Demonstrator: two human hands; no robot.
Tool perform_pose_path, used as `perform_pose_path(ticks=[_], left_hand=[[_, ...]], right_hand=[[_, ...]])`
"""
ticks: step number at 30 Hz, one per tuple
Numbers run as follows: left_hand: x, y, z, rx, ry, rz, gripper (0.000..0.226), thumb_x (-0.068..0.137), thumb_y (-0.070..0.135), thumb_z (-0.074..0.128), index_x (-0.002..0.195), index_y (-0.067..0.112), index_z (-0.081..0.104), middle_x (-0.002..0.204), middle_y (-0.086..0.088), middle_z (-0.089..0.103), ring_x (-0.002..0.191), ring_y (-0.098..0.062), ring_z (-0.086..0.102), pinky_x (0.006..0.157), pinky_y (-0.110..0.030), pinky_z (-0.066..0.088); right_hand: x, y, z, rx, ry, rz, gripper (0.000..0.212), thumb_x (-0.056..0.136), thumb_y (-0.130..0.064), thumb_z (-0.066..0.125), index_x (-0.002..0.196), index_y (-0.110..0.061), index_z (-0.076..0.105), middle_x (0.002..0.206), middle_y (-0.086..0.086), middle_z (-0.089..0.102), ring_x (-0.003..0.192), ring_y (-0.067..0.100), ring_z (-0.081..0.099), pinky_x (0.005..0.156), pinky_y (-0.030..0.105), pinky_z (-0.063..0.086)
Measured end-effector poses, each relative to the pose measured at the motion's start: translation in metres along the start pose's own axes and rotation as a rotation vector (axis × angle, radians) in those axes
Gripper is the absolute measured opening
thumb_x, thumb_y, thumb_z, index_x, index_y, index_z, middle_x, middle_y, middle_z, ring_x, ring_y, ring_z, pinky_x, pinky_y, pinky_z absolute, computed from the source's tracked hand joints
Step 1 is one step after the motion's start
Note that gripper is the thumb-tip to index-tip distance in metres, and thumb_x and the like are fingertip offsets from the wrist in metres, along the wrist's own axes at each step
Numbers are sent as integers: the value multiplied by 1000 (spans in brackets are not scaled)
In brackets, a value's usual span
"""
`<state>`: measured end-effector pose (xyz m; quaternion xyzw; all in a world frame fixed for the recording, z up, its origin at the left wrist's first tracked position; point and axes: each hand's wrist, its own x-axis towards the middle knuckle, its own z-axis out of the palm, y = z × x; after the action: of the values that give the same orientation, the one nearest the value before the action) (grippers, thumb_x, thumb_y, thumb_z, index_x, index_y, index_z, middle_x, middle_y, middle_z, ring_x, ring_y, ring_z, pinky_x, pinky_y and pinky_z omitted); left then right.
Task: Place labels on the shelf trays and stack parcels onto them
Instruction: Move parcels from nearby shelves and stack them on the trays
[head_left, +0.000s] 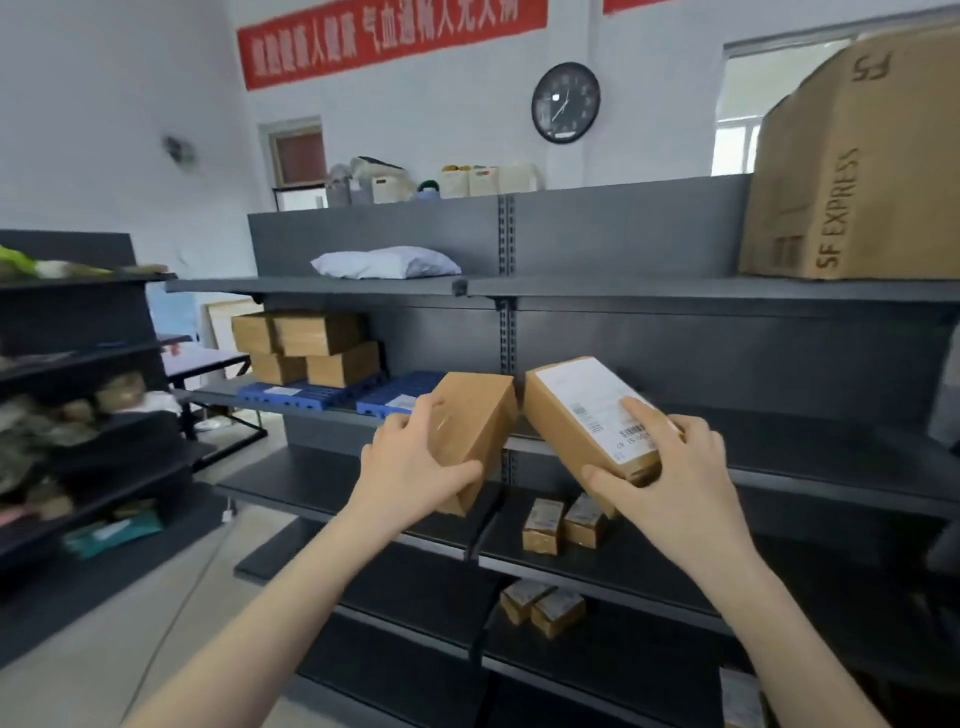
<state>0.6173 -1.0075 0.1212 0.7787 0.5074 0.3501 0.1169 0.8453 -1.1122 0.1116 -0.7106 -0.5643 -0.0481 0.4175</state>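
While four boxes (311, 348) sit on the tray (317, 399) at ten o'clock, left hand (415, 457) grips a plain parcel (480, 410), right hand (675, 467) a labelled parcel (576, 410); next tray (376, 405) looks bare.

A round black clock (565, 102) hangs on the white wall (104, 104). To its left, a long red banner (389, 36) with white writing runs high up. Below the clock sits a row of white bins (488, 180). A bright window (748, 104) is on the right. On the left stands a dark rack (67, 249) full of blurry, soft things, with a green packet (111, 535) low down. The floor (78, 675) is grey.
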Motion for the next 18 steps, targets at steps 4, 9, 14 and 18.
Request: perform_pose_path(ticks=[4,9,14,18], left_hand=[[28,-77,-44,61,40,-64,82,65,60,66,132,41,24,121,-5,47,110,-29,48,95,-50,44],[78,-147,-68,131,63,-119,84,65,62,65,133,41,22,125,-5,47,111,-27,50,93,-49,48],[153,-197,-54,132,37,-134,82,68,59,66,134,38,23,124,-8,46,110,-29,50,93,-48,47],[220,-231,-23,118,-11,-168,82,68,61,65,134,35,23,126,-8,45,112,-30,49,95,-49,46]], right_hand=[[23,-60,70,47,-38,-28,85,72,-62,64,144,-39,23,136,2,30,123,18,30,90,37,44],[60,-101,141,43,-120,-25,85,75,-62,63,145,-37,21,137,2,28,124,19,30,92,34,42],[120,-107,203,40,-122,-20,85,75,-61,63,145,-34,23,135,2,31,121,16,32,86,27,38],[176,-92,255,7,-105,26,84,75,-61,62,145,-34,24,135,4,32,122,19,31,88,28,37]])
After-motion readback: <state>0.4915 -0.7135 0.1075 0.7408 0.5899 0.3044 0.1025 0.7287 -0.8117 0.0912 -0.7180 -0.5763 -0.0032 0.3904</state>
